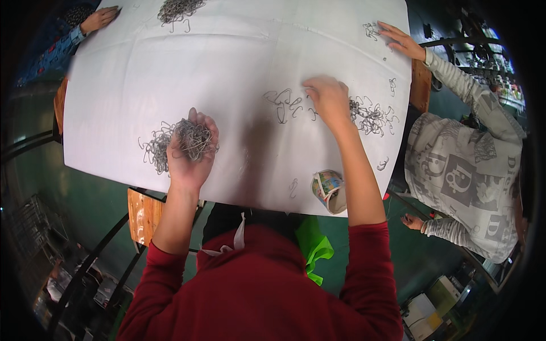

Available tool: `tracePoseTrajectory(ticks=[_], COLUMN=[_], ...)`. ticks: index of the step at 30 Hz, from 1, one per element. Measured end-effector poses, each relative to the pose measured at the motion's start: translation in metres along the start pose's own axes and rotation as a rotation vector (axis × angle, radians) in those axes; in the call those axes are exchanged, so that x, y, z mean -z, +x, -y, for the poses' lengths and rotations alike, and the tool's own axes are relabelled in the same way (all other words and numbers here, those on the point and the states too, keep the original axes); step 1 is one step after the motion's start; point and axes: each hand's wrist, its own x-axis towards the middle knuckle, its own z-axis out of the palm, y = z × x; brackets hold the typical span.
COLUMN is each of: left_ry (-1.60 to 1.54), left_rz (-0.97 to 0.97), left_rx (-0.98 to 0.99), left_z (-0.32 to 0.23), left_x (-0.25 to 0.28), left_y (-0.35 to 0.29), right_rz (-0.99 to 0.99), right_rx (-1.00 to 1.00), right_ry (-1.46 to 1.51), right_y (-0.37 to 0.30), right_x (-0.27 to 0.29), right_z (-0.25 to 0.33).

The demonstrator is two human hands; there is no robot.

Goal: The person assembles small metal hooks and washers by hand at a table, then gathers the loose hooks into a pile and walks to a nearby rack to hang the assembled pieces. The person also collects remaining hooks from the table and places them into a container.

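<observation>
On the palm of my left hand (185,169) rests a tangled clump of S-shaped metal hooks (194,138), its fingers curled up around them. Beside and partly beneath that hand, more hooks (154,149) lie heaped on the white-covered table (227,68). My right hand (331,101) hovers between a loose scatter of hooks (282,102) and a denser pile of hooks (371,117). Its fingers are smeared by motion, so whether they pinch a hook cannot be made out.
A small colourful tub (328,190) lies tipped near my right forearm. Another hook heap (179,8) sits at the far edge. At right, a person's hand (401,40) touches a few hooks; at far left, another person's hand (99,20) rests on the table. A wooden stool (143,216) stands below.
</observation>
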Motion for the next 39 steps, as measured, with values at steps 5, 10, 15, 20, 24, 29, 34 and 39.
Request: tracePoseTrajectory(ticks=[5,10,15,20,24,29,34,39], left_ry=[-0.048,-0.067,-0.072,-0.060,-0.042,-0.023,0.016,0.036], left_rz=[0.038,0.038,0.130,0.133,0.175,0.165,0.174,0.206], left_rx=[0.009,0.007,0.039,0.081,0.119,0.155,0.131,0.174], left_z=[-0.005,-0.009,-0.001,0.013,0.024,0.033,0.036,0.039], left_x=[0.018,0.040,0.055,0.058,0.054,0.046,0.044,0.043], left_y=[-0.013,-0.021,-0.028,-0.026,-0.019,-0.011,-0.006,-0.001], right_rz=[0.224,0.203,-0.002,-0.091,-0.077,0.087,0.021,0.012], right_rx=[0.155,0.143,-0.092,-0.550,-0.498,-0.322,-0.542,-0.383], right_ry=[-0.113,-0.328,-0.265,0.378,0.043,-0.119,0.368,0.201], right_y=[0.020,0.002,-0.047,-0.079,-0.077,-0.076,-0.076,-0.057], right_x=[-0.028,-0.020,0.010,0.002,-0.015,-0.011,0.030,0.025], right_z=[0.029,0.039,0.018,-0.005,-0.002,0.006,-0.027,-0.031])
